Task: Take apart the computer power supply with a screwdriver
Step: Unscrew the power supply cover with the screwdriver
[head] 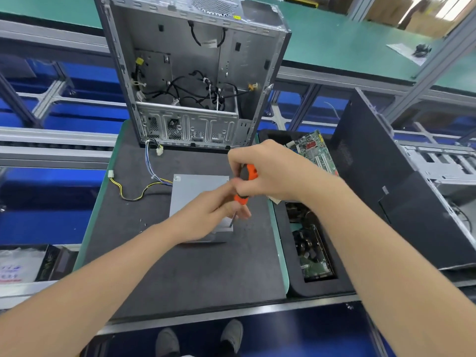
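Forearms reach in from below. Left hand [206, 212] lies on power supply [195, 191], fingertips against screwdriver [246, 181] shaft; pinching or only touching, cannot tell. Right hand [268, 173] grips orange-black handle, tip at supply's near right corner. Supply flat on grey bench [180, 274] mat, wires [139, 191] trailing left. Open computer case [190, 73] upright behind.

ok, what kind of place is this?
Probably an electronics teardown line workstation: a stripped PC case stands on a padded mat, circuit boards lie in a foam tray beside it, and green-topped benches on aluminium framing run behind.
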